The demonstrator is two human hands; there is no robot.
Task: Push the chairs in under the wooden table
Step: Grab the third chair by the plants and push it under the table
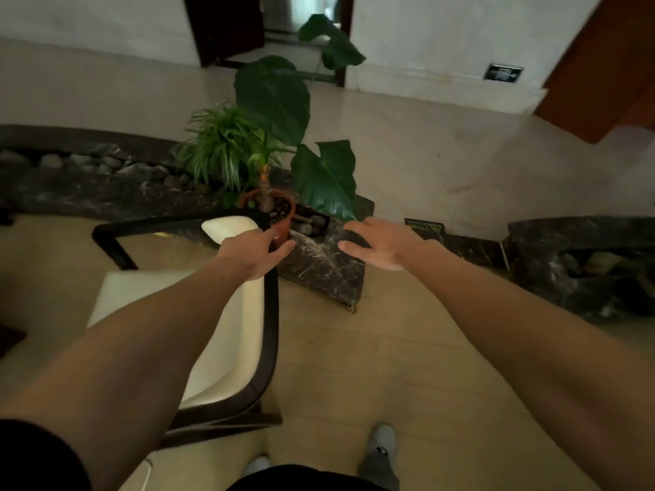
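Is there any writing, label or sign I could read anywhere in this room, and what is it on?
No text can be read here.
Wall plate, low on the far white wall: dark with pale marks, too blurred to read.
Dark panel with green markings, low on the floor beyond the right hand: a green outline shows, but no letters can be made out.
The cream chair and the terracotta plant pot show no label.

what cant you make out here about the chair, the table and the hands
- Wooden table: none shows in the head view, so how far the chair must go cannot be told.
- Chair: its left part is covered by the left forearm; legs hidden beneath the seat.
- Left hand: over the chair's frame, but contact is unclear from blur.
- Right hand: open over the dark marble ledge, holding nothing; whether it touches it is unclear.
- Wall plate: too blurred to identify.
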